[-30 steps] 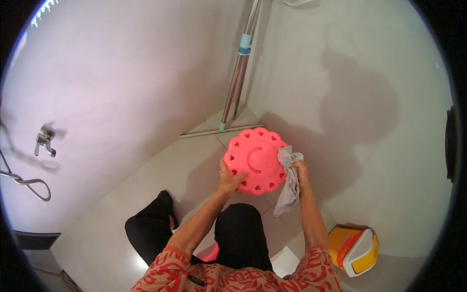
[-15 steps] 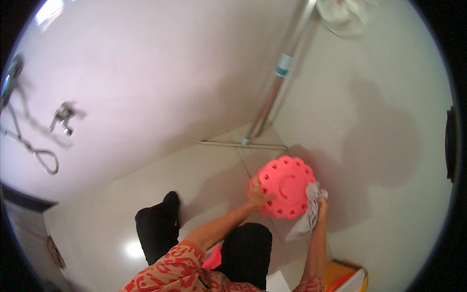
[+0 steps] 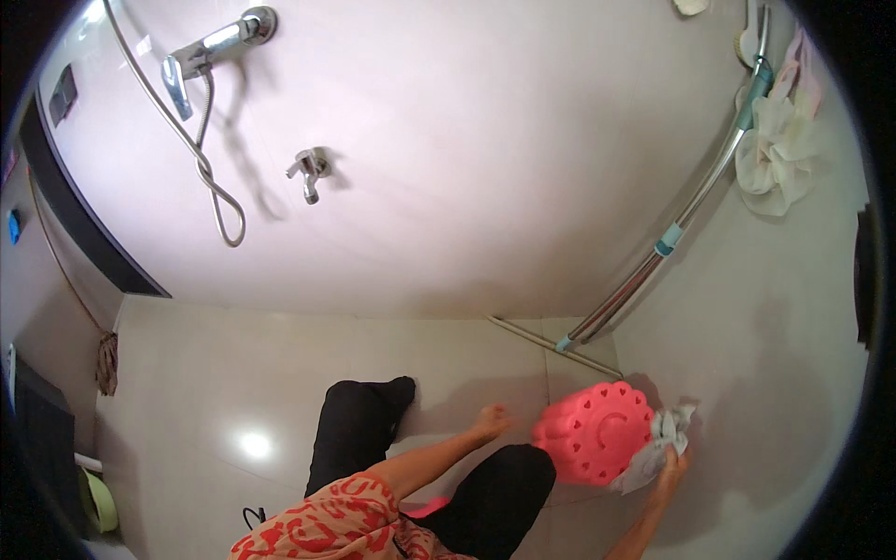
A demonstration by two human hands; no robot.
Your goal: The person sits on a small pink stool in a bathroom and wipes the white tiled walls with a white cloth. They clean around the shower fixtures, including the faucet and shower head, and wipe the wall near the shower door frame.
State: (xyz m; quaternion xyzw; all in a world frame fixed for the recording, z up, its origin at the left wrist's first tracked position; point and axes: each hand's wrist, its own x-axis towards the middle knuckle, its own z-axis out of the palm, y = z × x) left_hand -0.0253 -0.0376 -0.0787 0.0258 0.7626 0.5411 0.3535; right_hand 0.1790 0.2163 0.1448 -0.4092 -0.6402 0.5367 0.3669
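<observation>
A pink plastic stool with a scalloped round top, heart-shaped holes and a curved slot stands on the tiled floor by the right wall. My right hand is closed on a pale grey cloth, pressed against the right edge of the stool's top. Part of the cloth hangs down over the stool's near side. My left hand is in the air to the left of the stool, apart from it. Its fingers look bent but are too small and blurred to make out clearly.
In the far corner a long-handled floor wiper leans. White plastic bags hang on the right wall. A metal tap and a shower mixer with a looping hose are on the far wall. A mop hangs at left, near a green basin.
My left hand has let go of the stool and moved away to its left. My right hand still grips the cloth at the stool's edge. My view has swung left.
</observation>
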